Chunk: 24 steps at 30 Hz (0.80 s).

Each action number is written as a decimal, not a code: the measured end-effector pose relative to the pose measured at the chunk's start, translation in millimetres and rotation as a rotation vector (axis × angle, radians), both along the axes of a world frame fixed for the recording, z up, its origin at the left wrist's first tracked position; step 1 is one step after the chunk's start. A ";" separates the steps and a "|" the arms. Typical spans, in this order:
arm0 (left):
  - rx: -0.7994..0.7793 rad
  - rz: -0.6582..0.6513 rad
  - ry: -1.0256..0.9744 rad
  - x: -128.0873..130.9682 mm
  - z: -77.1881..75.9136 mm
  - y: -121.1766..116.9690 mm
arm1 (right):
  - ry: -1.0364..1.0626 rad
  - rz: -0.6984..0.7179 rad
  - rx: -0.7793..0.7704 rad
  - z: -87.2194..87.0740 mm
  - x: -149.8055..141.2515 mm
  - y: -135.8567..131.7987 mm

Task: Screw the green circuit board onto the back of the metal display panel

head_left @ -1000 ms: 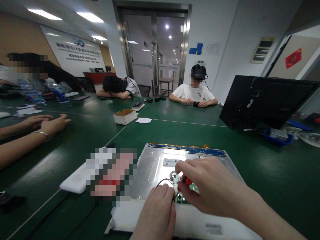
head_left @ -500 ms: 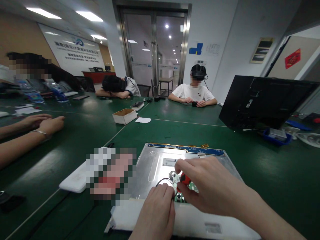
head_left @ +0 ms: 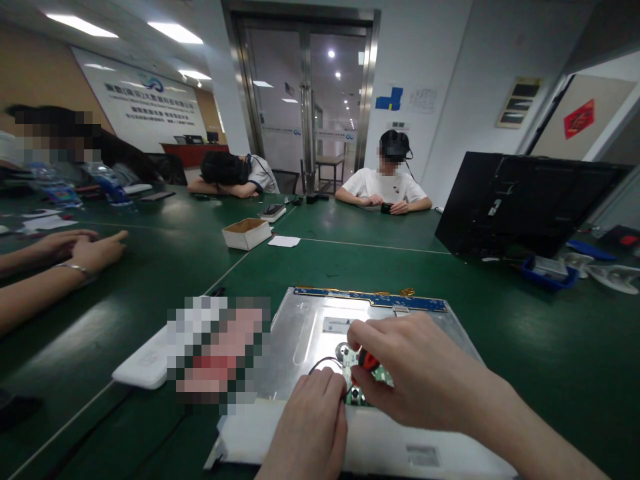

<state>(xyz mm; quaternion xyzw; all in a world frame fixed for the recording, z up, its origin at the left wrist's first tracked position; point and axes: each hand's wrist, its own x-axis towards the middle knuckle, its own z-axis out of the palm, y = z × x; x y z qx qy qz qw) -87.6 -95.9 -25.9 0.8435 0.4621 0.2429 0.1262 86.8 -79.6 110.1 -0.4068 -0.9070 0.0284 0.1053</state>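
A silver metal display panel [head_left: 295, 333] lies flat before me, with a white strip along its near side and a blue circuit strip [head_left: 350, 297] along its far edge. My right hand [head_left: 420, 367] is closed round the red-and-black handle of a screwdriver [head_left: 369, 361], held over a green circuit board [head_left: 349, 360]; the tip is hidden. At the board's left edge rests my left hand [head_left: 315, 413], fingers bent and pressed together. What they pinch, if anything, is hidden. A thin black cable [head_left: 323, 361] loops out just beyond my left fingers.
Left of the panel lie a white slab-like device [head_left: 145, 363] and a blurred-out pink object [head_left: 220, 353]. A small open box [head_left: 246, 235] and white paper [head_left: 284, 241] sit farther off. A black monitor [head_left: 525, 200] stands right. Another person's hands [head_left: 95, 253] rest at left.
The whole view has shifted very slightly. Both my hands keep their places on the panel, and the screwdriver handle seems turned a little in my right hand.
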 end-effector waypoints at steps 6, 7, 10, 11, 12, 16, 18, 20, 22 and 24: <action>0.023 -0.007 -0.015 -0.3 -1.7 0.6 | -0.013 0.006 -0.009 0.9 -0.2 -0.4; 0.033 -0.010 -0.025 -0.5 -2.0 0.8 | -0.021 0.000 -0.012 0.6 -0.3 0.4; 0.052 -0.001 -0.029 -0.9 -1.7 0.9 | -0.045 -0.007 -0.007 -0.5 -0.6 2.6; 0.051 0.006 -0.023 -0.8 -1.2 0.8 | -0.049 -0.007 0.002 -0.9 -0.7 3.0; 0.046 0.010 -0.017 -0.7 -0.5 0.7 | -0.047 -0.007 0.013 -1.2 -0.8 3.1; 0.032 0.012 0.004 0.3 1.9 -0.2 | -0.003 -0.008 0.013 -0.5 -0.3 0.8; 0.050 0.019 0.007 0.7 1.7 -0.2 | 0.019 0.005 -0.005 0.6 0.2 -0.8; 0.069 0.024 0.001 0.6 0.5 0.0 | 0.030 0.009 -0.014 1.3 0.5 -1.7; 0.077 0.012 -0.017 0.0 -0.9 0.5 | 0.024 -0.011 -0.013 1.0 0.1 -1.5; 0.086 -0.008 -0.033 -1.0 -1.8 0.7 | 0.001 -0.044 -0.007 -0.1 -0.7 -0.4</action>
